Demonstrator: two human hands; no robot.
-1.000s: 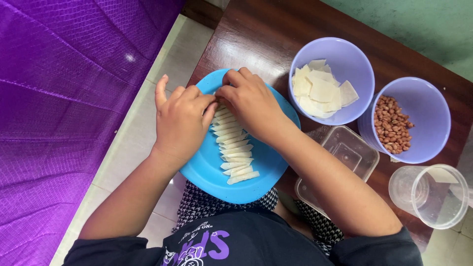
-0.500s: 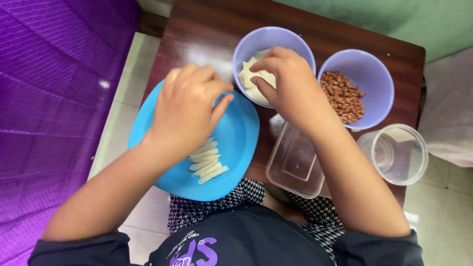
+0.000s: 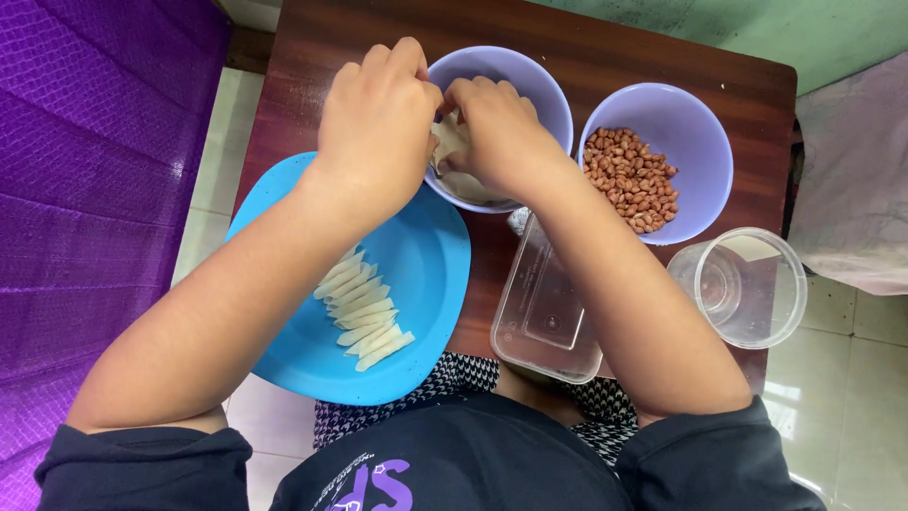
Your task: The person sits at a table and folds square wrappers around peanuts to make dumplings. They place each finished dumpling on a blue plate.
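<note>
My left hand (image 3: 378, 123) and my right hand (image 3: 497, 132) meet over a lilac bowl (image 3: 530, 80) of pale square wrappers. Both pinch one pale wrapper (image 3: 450, 142) between their fingertips at the bowl's left rim. Below them a blue plate (image 3: 430, 284) carries a row of several rolled pale sticks (image 3: 364, 312), partly hidden under my left forearm. The bowl's contents are mostly covered by my right hand.
A second lilac bowl (image 3: 695, 118) of peanuts (image 3: 629, 180) stands to the right. A clear rectangular tub (image 3: 549, 303) and a clear round container (image 3: 742, 284) sit near the front of the brown table (image 3: 586, 47). Purple cloth (image 3: 85, 170) hangs at the left.
My left hand has left the plate and moved up to the wrapper bowl, joining my right hand there. The view has shifted so the bowls sit lower.
</note>
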